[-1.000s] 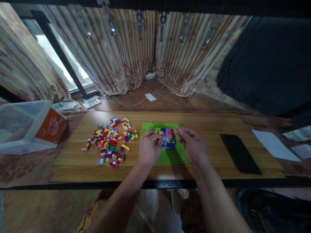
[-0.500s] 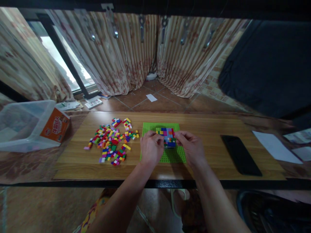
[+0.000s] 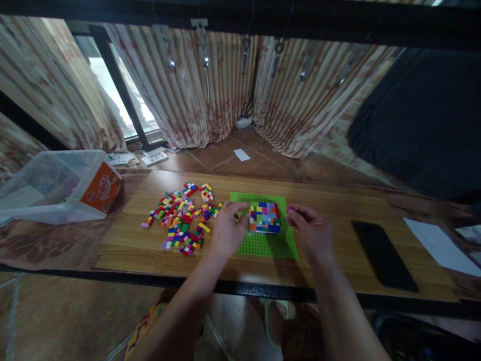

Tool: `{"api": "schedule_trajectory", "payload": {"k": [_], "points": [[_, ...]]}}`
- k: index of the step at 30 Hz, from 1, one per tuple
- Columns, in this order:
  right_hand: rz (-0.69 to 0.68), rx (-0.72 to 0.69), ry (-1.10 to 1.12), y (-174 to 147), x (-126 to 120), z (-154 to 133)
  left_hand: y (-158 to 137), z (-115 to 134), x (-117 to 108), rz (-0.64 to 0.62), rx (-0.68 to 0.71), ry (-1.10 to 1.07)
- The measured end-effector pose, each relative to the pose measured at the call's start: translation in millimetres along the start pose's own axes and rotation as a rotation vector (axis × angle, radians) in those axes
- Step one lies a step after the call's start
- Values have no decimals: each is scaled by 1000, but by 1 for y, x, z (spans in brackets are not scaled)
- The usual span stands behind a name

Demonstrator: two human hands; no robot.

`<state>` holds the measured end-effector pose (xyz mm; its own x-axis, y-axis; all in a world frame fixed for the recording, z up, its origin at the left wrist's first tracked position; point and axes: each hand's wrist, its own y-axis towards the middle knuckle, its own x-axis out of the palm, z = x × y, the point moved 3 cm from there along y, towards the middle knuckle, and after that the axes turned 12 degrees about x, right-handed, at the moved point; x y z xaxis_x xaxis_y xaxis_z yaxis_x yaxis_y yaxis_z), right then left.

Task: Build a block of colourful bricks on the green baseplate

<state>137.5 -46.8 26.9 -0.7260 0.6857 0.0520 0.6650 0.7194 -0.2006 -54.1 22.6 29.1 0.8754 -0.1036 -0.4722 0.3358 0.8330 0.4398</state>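
Observation:
A square block of mixed-colour toy bricks [image 3: 264, 218] sits on the green baseplate [image 3: 259, 248]. My left hand [image 3: 228, 228] is at its left side, thumb and forefinger apart, with nothing visible between them. To the right of the block, just over the baseplate's right edge, my right hand [image 3: 311, 228] pinches a small magenta brick [image 3: 289, 210]. That brick is apart from the block. Loose bricks [image 3: 184, 213] of many colours lie in a spread pile left of the baseplate.
A clear plastic box [image 3: 56, 186] with an orange label stands at the far left. On the wooden board [image 3: 323, 200], a black phone-like slab [image 3: 384, 255] lies to the right, with white paper [image 3: 441, 245] beyond it. A dark bar with hanging metal clips crosses above.
Both hands have drawn away from the brick block, left hand leftward and right hand rightward with the magenta brick. More of the block's top shows. The camera view has shifted slightly.

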Motion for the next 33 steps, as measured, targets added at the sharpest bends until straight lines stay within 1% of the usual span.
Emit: {"api": "schedule_trajectory", "payload": {"k": [2, 4, 6, 9, 12, 16, 19, 22, 27, 33], "points": [[26, -19, -55, 1, -2, 0, -1, -2, -7, -3, -25, 14], [8, -66, -135, -2, 1, 2, -3, -4, -11, -23, -31, 29], [-51, -167, -245, -8, 9, 3, -5, -5, -13, -45, -30, 49], [-138, -362, -455, -21, 26, 4, -8, -5, -10, -93, -38, 65], [-143, -505, -641, -31, 40, 5, -11, -6, -5, -164, -53, 42], [-130, -615, -795, -34, 52, 8, -15, -5, 2, -203, -60, -25], [-116, -643, -862, -32, 55, 11, -16, -5, 5, -202, -64, -43], [-95, -648, -882, -31, 57, 13, -16, -6, 7, -221, -63, -32], [-87, -620, -828, -30, 57, 12, -16, -2, 8, -238, -27, -24], [-37, -566, -759, -28, 52, 10, -16, -1, 9, -231, -71, -26]]}}
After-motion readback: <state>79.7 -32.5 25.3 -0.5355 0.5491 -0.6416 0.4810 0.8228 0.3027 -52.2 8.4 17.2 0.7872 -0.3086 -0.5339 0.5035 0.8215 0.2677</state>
